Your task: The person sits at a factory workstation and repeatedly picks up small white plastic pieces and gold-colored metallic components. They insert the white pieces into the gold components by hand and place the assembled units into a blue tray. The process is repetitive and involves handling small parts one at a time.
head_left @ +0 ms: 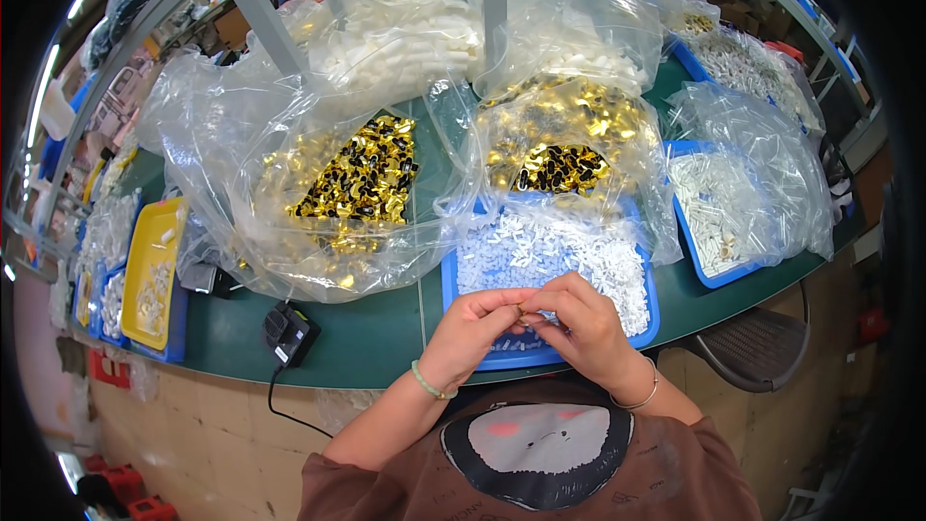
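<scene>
My left hand [479, 326] and my right hand [581, 321] meet fingertip to fingertip over the near part of a blue tray [650, 314]. Both are closed in a pinch around a tiny golden piece [522, 310], mostly hidden by the fingers, so its kind cannot be made out. Beneath and beyond them, many small white tube-like pieces [550, 251] fill the tray. Just past the tray lies a clear plastic bag [492, 140] with shiny gold and black pieces [561, 170] showing through its mouth.
Another open bag of gold and black pieces [362, 174] lies left. White parts fill bags [395, 39] at the back. A blue tray [719, 278] stands right, a yellow tray [145, 333] left, near a black corded device [289, 333]. Metal posts [492, 0] rise mid-table. Two people sit opposite.
</scene>
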Demonstrator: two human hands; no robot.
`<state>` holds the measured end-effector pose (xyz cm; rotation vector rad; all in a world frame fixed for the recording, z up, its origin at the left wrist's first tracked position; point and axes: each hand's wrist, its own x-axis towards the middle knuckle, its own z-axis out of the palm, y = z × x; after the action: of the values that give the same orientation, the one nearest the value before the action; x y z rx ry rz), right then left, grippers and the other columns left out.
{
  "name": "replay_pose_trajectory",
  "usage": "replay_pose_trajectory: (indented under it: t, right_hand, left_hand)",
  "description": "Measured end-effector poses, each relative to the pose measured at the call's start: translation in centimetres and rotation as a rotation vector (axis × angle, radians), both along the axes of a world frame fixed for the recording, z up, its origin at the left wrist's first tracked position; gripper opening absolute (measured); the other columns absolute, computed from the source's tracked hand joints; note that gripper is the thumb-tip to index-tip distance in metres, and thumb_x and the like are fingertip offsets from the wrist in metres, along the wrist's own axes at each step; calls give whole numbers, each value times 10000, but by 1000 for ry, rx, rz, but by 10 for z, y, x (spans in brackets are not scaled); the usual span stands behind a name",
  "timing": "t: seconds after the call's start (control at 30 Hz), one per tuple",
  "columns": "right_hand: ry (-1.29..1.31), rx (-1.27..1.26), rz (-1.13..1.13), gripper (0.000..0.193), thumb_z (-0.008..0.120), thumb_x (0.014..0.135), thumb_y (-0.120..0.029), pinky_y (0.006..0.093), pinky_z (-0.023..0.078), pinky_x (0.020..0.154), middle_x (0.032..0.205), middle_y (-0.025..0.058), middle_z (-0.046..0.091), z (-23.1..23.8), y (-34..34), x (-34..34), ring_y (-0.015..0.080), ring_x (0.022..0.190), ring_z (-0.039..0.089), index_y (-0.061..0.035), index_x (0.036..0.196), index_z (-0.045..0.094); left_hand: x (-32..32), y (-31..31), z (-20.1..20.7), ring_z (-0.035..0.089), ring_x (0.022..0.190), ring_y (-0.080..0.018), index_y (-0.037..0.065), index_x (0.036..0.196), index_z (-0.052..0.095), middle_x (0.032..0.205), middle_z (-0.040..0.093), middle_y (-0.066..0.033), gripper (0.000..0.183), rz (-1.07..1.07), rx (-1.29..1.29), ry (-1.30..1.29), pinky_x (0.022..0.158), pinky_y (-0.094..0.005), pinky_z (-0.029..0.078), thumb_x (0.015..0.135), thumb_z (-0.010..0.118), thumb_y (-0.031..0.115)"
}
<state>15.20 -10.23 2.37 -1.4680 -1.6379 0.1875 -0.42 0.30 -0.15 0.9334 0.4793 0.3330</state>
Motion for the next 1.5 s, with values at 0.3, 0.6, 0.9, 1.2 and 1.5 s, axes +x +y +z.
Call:
replay_pose_trajectory:
  t: [0.3,0.6,0.9,1.2,1.5]
  right_hand:
    - [165,-63,-41,368,701,765,84,283,522,588,958,98,616,6,-4,4,193,719,630,-73,1098,680]
    - [214,58,-153,213,558,904,49,268,492,621,1014,116,608,9,-2,5,153,745,601,2,1086,658]
    - [243,46,-89,164,495,999,-129,313,483,672,918,114,608,2,-12,14,224,750,583,-37,900,587]
    - [104,123,27,204,724,825,19,321,530,697,981,125,678,21,-22,17,265,815,666,-26,1000,629]
    - [-65,175,66,282,773,752,48,344,579,705,981,134,696,11,-16,6,288,856,697,-11,997,648]
  left_hand:
    - [1,3,-7,637,936,-92,-17,1242,651,1092,697,-46,291,54,104,34,855,-233,516,985,542,64]
    - [4,0,8,642,1016,-114,-22,1305,604,1221,662,-70,334,92,-69,-2,906,-241,518,984,556,60]
    - [3,6,-1,656,1046,-137,-44,1250,629,1225,663,-106,293,74,73,68,911,-251,530,981,545,38]
    - [5,6,0,648,1108,-160,-43,1248,634,1209,668,-112,290,133,113,34,931,-251,526,984,531,18]
    - [9,3,-1,651,1109,-165,-35,1244,640,1199,672,-109,281,148,79,66,933,-256,533,986,550,32]
